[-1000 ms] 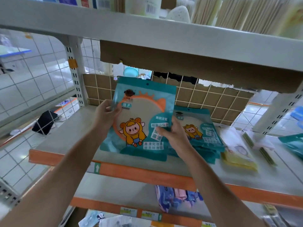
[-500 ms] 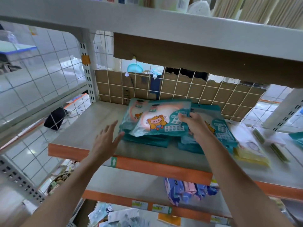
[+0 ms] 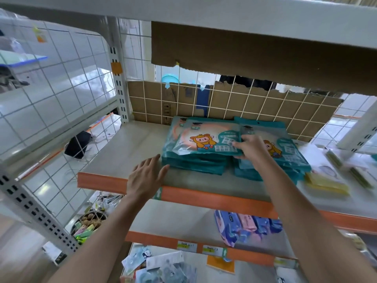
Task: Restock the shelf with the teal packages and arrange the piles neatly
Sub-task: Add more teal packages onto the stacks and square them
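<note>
The shelf [image 3: 126,152] is a flat, pale, matte board with an orange front lip, backed by torn brown cardboard [image 3: 255,103] behind a white wire grid [image 3: 224,111]. Two stacks of glossy, soft teal pouches lie side by side at its back. The left pile [image 3: 193,166] is several pouches deep with ragged edges, and the right pile [image 3: 289,158] is fanned out toward some yellow packets [image 3: 326,182]. The top package [image 3: 206,141], printed with a cartoon figure, sits askew on the left pile.

The right hand [image 3: 248,147] pinches this package's right edge. The left hand [image 3: 145,176] is spread flat and holds nothing, its fingertips at the pile's front corner.

The step looks like placing and squaring. The next move probably calls for letting go and pressing the slippery edges flush from both sides.
</note>
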